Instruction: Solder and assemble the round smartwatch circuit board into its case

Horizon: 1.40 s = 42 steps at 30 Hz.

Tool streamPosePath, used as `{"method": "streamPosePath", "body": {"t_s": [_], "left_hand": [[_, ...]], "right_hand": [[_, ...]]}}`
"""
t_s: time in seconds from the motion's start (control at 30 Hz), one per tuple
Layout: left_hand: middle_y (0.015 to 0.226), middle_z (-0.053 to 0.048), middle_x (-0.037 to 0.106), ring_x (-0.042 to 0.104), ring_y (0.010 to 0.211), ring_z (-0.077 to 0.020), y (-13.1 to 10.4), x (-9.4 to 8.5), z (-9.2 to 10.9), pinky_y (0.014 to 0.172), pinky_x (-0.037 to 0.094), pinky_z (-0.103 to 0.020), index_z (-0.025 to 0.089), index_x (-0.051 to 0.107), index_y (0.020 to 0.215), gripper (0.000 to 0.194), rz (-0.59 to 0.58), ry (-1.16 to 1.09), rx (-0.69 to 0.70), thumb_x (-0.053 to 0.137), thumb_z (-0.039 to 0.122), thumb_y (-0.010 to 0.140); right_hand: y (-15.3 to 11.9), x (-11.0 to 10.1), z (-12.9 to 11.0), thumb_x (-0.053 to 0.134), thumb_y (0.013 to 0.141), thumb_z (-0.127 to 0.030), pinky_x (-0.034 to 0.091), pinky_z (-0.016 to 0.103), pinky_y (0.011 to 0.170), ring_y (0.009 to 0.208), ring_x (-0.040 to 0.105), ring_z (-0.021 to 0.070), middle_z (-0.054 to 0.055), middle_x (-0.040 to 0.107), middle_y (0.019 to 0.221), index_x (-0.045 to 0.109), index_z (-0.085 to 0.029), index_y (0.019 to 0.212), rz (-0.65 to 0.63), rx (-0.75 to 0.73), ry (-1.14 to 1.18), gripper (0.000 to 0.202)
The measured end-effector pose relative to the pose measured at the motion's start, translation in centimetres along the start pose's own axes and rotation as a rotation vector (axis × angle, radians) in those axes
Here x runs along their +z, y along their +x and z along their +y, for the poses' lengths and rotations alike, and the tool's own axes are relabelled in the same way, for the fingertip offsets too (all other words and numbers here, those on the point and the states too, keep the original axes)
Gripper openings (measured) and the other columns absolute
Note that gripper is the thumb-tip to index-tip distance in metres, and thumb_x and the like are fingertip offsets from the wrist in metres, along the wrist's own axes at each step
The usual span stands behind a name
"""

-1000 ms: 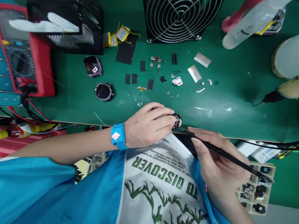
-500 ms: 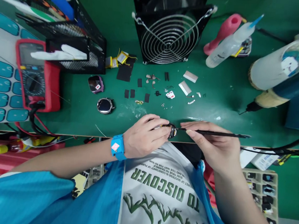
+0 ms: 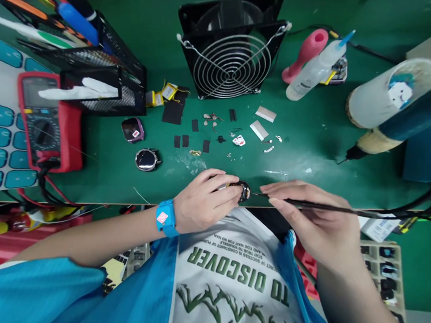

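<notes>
At the front edge of the green work mat, my left hand is closed around a small opened watch body. Its black rim and some inner parts show past my fingertips; the rest is covered by my fingers. My right hand pinches slim black tweezers lengthwise, their thin tip pointing left close to the watch body. Whether the tip touches it I cannot tell. Beyond my hands lie a round watch, a purple-cased watch and a small white-and-red piece.
A black fan stands at the back. Left are a red multimeter and a mesh pen holder. Right are a squeeze bottle, a white cup and a tool with a thin tip. Black pads and batteries lie around.
The tweezers and my right hand have shifted slightly right and down, widening the space to the watch body. My left hand keeps its hold. The whole view has shifted a little.
</notes>
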State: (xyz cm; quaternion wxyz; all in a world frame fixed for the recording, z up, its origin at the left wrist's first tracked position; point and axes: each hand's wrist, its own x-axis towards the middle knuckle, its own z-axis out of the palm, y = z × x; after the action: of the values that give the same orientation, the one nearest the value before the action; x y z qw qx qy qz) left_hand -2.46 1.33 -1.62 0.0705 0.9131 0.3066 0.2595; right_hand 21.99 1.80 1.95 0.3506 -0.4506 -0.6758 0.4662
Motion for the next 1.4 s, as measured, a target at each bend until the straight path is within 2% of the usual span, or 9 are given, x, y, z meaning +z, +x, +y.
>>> {"method": "streamPosePath", "body": {"t_s": [0.27, 0.37, 0.53, 0.67, 0.73, 0.87, 1.1, 1.27, 1.4], "left_hand": [[0.111, -0.006, 0.080, 0.072, 0.109, -0.0253, -0.1, 0.3, 0.0, 0.094, 0.058, -0.043, 0.013, 0.073, 0.098, 0.010, 0.021, -0.010, 0.014, 0.064, 0.016, 0.101], [0.111, -0.007, 0.080, 0.072, 0.109, -0.0257, -0.2, 0.3, -0.1, 0.094, 0.058, -0.044, 0.013, 0.072, 0.098, 0.010, 0.020, -0.006, 0.020, 0.064, 0.016, 0.101], [0.112, -0.007, 0.080, 0.072, 0.110, -0.0237, 0.0, 0.3, -0.1, 0.094, 0.057, -0.042, 0.015, 0.072, 0.100, 0.007, 0.012, 0.002, 0.016, 0.065, 0.016, 0.101], [0.110, -0.006, 0.081, 0.073, 0.108, -0.0235, 0.1, 0.3, -0.1, 0.093, 0.058, -0.041, 0.015, 0.072, 0.099, 0.007, 0.024, 0.006, 0.022, 0.065, 0.016, 0.100], [0.109, -0.006, 0.081, 0.073, 0.108, -0.0235, 0.2, 0.3, -0.1, 0.092, 0.058, -0.041, 0.014, 0.072, 0.098, 0.007, 0.026, 0.008, 0.025, 0.066, 0.016, 0.100], [0.111, -0.005, 0.081, 0.072, 0.109, -0.0232, 0.1, 0.2, -0.1, 0.094, 0.057, -0.041, 0.015, 0.072, 0.098, 0.008, 0.004, 0.007, 0.020, 0.065, 0.017, 0.101], [0.110, -0.005, 0.080, 0.072, 0.110, -0.0232, -0.1, 0.3, 0.0, 0.096, 0.056, -0.041, 0.015, 0.071, 0.099, 0.005, 0.005, 0.001, 0.014, 0.067, 0.016, 0.100], [0.111, -0.007, 0.080, 0.070, 0.113, -0.0237, -0.1, 0.3, 0.0, 0.097, 0.055, -0.042, 0.015, 0.071, 0.101, 0.005, 0.008, -0.030, 0.009, 0.067, 0.014, 0.099], [0.109, -0.006, 0.080, 0.071, 0.111, -0.0231, -0.2, 0.3, 0.0, 0.096, 0.056, -0.041, 0.015, 0.071, 0.100, 0.005, 0.015, -0.018, 0.005, 0.067, 0.014, 0.099]], "right_hand": [[-4.4, 3.6, 1.1, 0.064, 0.086, 0.010, 0.062, 0.040, 0.097, 0.115, 0.074, 0.0246, 0.015, 0.076, 0.113, 0.072, -0.012, 0.113, 0.111, -0.287, -0.174, 0.036], [-4.6, 4.0, 1.4, 0.064, 0.085, 0.010, 0.063, 0.040, 0.097, 0.115, 0.074, 0.0256, 0.016, 0.077, 0.114, 0.072, -0.012, 0.114, 0.128, -0.283, -0.208, 0.038], [-4.3, 4.0, 1.2, 0.067, 0.086, 0.005, 0.065, 0.040, 0.094, 0.110, 0.077, 0.0256, 0.012, 0.079, 0.113, 0.073, -0.018, 0.117, 0.140, -0.252, -0.242, 0.039], [-4.2, 4.1, 1.2, 0.067, 0.088, 0.002, 0.067, 0.042, 0.089, 0.106, 0.078, 0.0253, 0.010, 0.080, 0.109, 0.073, -0.023, 0.119, 0.198, -0.266, -0.241, 0.041], [-4.3, 4.1, 1.3, 0.066, 0.089, 0.001, 0.067, 0.044, 0.089, 0.108, 0.077, 0.0260, 0.010, 0.080, 0.113, 0.072, -0.025, 0.123, 0.173, -0.269, -0.248, 0.043], [-4.6, 3.8, 1.5, 0.066, 0.090, 0.000, 0.066, 0.045, 0.093, 0.112, 0.076, 0.0269, 0.010, 0.078, 0.118, 0.071, -0.026, 0.126, 0.111, -0.237, -0.275, 0.044], [-4.8, 3.9, 1.7, 0.069, 0.088, 0.001, 0.067, 0.043, 0.093, 0.110, 0.077, 0.0256, 0.009, 0.079, 0.115, 0.072, -0.024, 0.123, 0.158, -0.248, -0.252, 0.043], [-4.7, 3.8, 1.5, 0.067, 0.091, -0.002, 0.067, 0.044, 0.092, 0.110, 0.078, 0.0267, 0.009, 0.079, 0.117, 0.072, -0.026, 0.125, 0.133, -0.231, -0.277, 0.042], [-4.3, 3.8, 1.1, 0.068, 0.089, 0.001, 0.068, 0.042, 0.090, 0.108, 0.079, 0.0257, 0.008, 0.081, 0.110, 0.073, -0.024, 0.120, 0.159, -0.239, -0.255, 0.040]]}}
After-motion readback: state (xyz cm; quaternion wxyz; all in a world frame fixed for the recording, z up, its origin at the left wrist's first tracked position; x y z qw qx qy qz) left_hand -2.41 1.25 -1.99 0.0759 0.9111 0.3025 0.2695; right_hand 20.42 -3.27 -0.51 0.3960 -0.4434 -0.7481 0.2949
